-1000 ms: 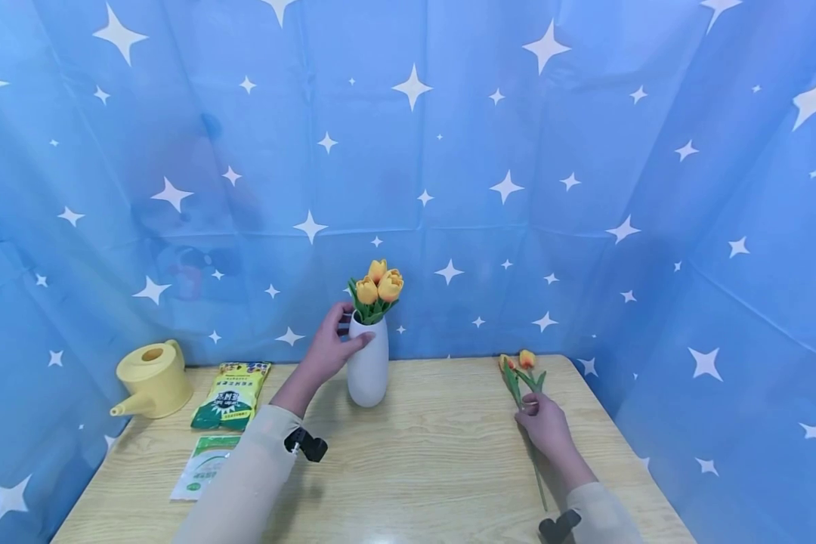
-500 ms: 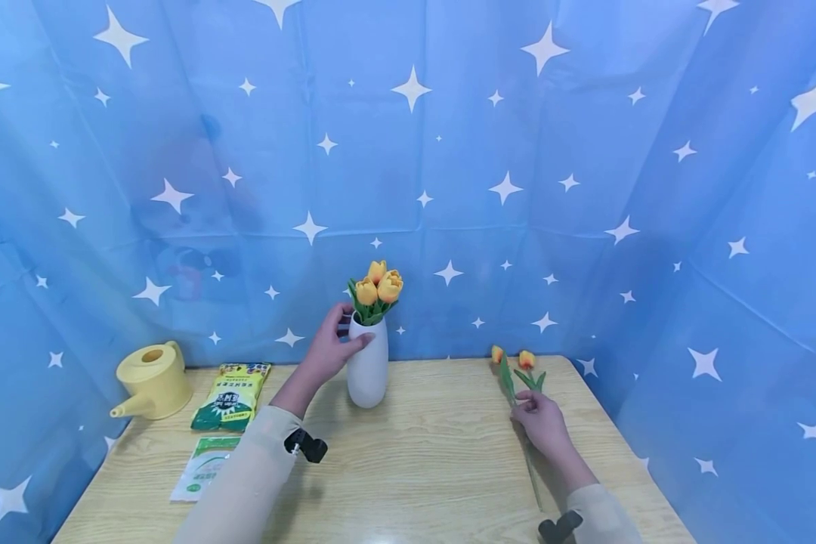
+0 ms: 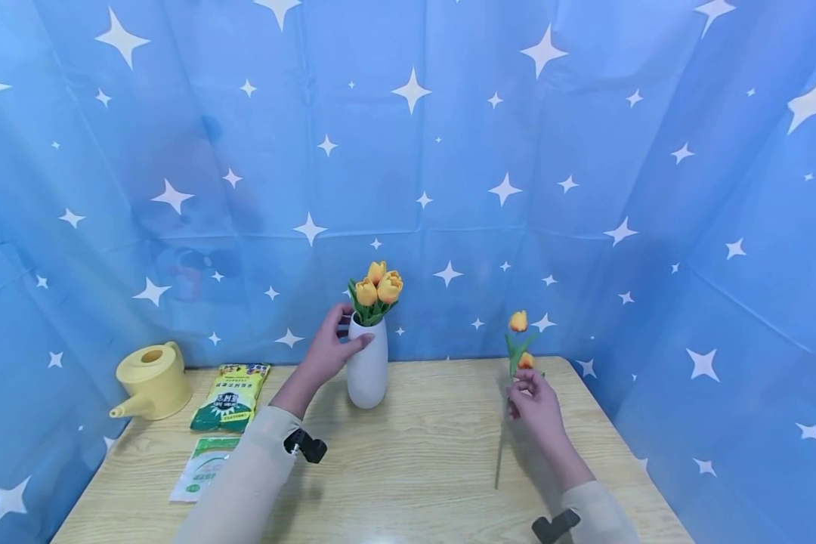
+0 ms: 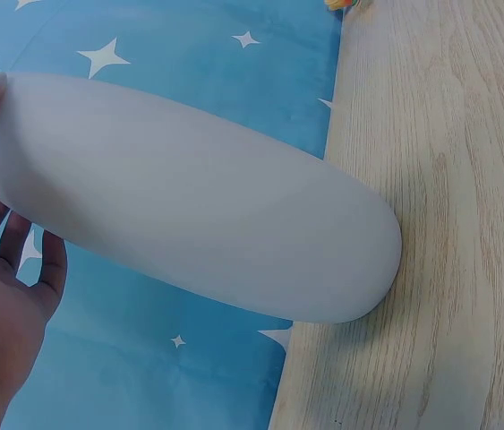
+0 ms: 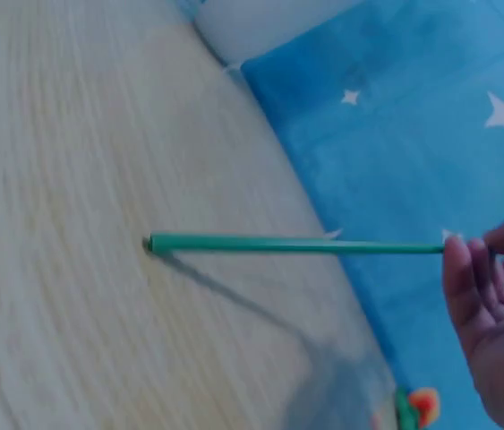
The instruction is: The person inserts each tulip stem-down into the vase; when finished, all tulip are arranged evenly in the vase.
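Note:
At mid-table stands a white vase (image 3: 369,370) holding several yellow-orange tulips (image 3: 389,287). My left hand (image 3: 329,347) grips the vase near its rim, thumb in front and fingers round the far side. In the left wrist view the smooth vase body (image 4: 207,193) fills the middle, its base on the wood. Toward the right, my right hand (image 3: 537,408) pinches a single tulip (image 3: 518,321) by its green stem. The right wrist view has this stem (image 5: 278,245) stretching away from the fingertips, its lower end close over the table. Another tulip (image 3: 527,361) lies behind the right hand, partly hidden.
A yellow watering can (image 3: 153,385) stands at the left. Beside it lie a yellow-green bag (image 3: 233,397) and a white-green packet (image 3: 200,472), partly covered by the left sleeve. A blue star-patterned curtain (image 3: 408,166) hangs behind the wooden table (image 3: 428,461).
My right hand has lifted its tulip, moving it slightly left and up, away from the other tulip. The left hand and the vase have stayed still.

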A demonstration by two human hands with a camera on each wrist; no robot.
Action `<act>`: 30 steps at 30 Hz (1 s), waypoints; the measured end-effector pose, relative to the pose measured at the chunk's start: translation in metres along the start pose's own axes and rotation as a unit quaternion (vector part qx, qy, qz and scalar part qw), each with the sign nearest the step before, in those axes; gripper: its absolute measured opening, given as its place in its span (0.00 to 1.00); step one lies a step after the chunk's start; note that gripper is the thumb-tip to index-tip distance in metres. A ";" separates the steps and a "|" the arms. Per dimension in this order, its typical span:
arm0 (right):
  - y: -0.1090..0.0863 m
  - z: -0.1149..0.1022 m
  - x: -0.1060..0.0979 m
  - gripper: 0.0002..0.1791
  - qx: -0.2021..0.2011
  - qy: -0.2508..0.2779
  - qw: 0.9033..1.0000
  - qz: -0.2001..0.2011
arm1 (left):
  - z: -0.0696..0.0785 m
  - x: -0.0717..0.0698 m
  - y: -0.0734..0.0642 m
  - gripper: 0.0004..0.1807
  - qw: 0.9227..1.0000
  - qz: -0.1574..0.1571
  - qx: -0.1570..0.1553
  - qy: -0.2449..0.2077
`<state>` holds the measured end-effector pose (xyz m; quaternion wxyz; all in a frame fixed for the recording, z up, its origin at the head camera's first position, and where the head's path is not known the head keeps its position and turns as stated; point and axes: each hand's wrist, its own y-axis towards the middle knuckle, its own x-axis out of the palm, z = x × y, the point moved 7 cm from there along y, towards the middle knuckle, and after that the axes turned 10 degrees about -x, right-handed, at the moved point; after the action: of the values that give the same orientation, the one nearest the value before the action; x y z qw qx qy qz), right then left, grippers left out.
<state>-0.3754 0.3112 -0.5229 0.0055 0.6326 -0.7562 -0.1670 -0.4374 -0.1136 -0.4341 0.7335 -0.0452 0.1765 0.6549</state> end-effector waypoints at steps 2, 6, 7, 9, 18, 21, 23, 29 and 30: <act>0.000 -0.005 0.002 0.19 -0.003 0.020 1.000 0.006 | 0.000 0.000 0.000 0.37 1.000 0.002 0.000 0.002; 0.000 -0.014 0.005 0.18 -0.003 0.041 0.999 0.009 | -0.001 0.000 0.000 0.36 1.000 0.003 -0.002 0.005; 0.000 -0.015 0.006 0.18 -0.002 0.044 0.999 0.009 | -0.001 0.000 0.000 0.36 1.000 0.003 -0.002 0.004; 0.000 -0.019 0.008 0.19 -0.002 0.046 0.999 0.007 | -0.002 0.000 0.000 0.36 1.000 0.001 -0.002 0.002; 0.002 -0.037 0.016 0.23 -0.005 0.057 0.998 0.009 | -0.003 0.001 0.001 0.36 1.000 -0.002 -0.004 -0.002; 0.004 -0.047 0.019 0.23 -0.018 0.064 0.998 0.014 | -0.002 0.001 0.000 0.36 1.000 -0.001 -0.005 -0.001; 0.006 -0.053 0.021 0.21 -0.029 0.065 0.997 0.017 | -0.002 0.001 0.000 0.36 1.000 -0.001 -0.006 -0.001; 0.016 -0.076 0.027 0.17 -0.071 0.079 0.994 0.027 | -0.002 0.000 0.001 0.35 1.000 0.001 -0.004 0.001; 0.018 -0.080 0.028 0.17 -0.078 0.084 0.993 0.028 | -0.002 0.000 0.001 0.35 1.000 0.001 -0.003 0.001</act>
<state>-0.3802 0.2668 -0.4482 0.1230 0.6202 -0.7554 -0.1720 -0.4391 -0.1139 -0.4362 0.7322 -0.0482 0.1752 0.6564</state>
